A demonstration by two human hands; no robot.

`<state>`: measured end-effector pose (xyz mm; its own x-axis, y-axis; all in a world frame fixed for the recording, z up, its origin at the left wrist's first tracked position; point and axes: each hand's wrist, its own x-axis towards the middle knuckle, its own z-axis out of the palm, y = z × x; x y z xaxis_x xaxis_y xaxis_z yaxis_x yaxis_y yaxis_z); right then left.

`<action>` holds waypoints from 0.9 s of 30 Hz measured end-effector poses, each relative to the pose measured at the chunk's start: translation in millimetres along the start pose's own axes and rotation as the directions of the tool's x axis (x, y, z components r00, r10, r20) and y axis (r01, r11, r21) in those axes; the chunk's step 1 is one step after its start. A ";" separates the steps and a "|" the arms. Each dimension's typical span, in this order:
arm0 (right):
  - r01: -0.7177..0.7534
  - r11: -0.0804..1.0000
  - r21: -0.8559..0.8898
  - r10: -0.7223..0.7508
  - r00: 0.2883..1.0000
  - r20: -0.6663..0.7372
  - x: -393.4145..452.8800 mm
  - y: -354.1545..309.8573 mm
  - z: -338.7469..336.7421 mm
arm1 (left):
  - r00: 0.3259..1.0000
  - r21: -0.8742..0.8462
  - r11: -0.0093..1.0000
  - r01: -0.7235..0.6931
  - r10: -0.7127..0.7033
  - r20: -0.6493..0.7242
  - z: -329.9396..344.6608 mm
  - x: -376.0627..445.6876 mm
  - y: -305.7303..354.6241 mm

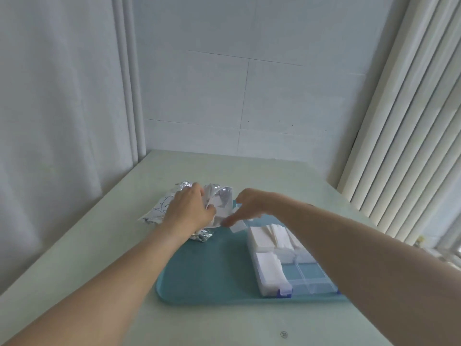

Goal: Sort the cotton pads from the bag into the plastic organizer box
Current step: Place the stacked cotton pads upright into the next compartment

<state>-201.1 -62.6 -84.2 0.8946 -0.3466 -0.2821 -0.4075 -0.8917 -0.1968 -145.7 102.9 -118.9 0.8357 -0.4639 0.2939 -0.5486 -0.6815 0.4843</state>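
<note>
A crinkled silver foil bag [220,199] lies at the far left corner of the teal tray [204,270]. My left hand [190,208] is clamped on the bag's mouth. Just to its right, my right hand [247,204] pinches a white cotton pad [237,227] that hangs below the fingers next to the bag's opening. The clear plastic organizer box [306,278] with blue latches sits on the tray's right side. Its far and left compartments hold stacks of white cotton pads [270,270]; the near right ones show the tray through them. My right forearm covers the box's right edge.
The tray rests on a pale green table [74,245] pushed against a white wall. White curtains hang on the left, and vertical blinds [404,121] run along the right side.
</note>
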 end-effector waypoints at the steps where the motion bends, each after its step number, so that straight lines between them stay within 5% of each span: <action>1: -0.015 0.999 -0.038 0.016 1.000 0.018 7.5 0.0 4.4 | 1.000 -0.020 1.000 0.012 -0.011 0.015 5.1 1.9 -2.4; 5: -0.026 0.999 -0.046 0.025 0.999 -0.030 31.2 7.4 7.3 | 1.000 -0.072 0.997 0.027 -0.028 -0.012 19.6 12.3 -13.6; 12: -0.061 0.960 0.274 0.061 0.998 0.008 36.8 29.9 -1.9 | 0.990 -0.194 0.975 0.107 -0.122 -0.067 27.9 27.1 -27.5; 18: -0.025 0.948 0.316 0.005 0.998 0.064 40.0 41.6 -9.5 | 0.991 -0.345 0.935 0.082 -0.114 -0.075 28.2 25.0 -31.4; 24: 0.037 0.818 0.575 -0.070 0.997 0.036 39.0 14.5 -17.5 | 0.985 -0.354 0.929 0.104 -0.146 -0.094 26.3 25.3 -31.9; 27: 0.025 0.863 0.504 -0.002 0.999 -0.046 48.2 -0.2 -0.3 | 0.980 -0.395 0.910 0.123 -0.175 -0.097 25.4 25.2 -32.8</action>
<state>-157.8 -79.2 -97.5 0.9030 -0.3577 -0.2379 -0.4216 -0.6317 -0.6506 -107.3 99.2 -148.2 0.9170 -0.2807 0.2834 -0.3870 -0.4539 0.8026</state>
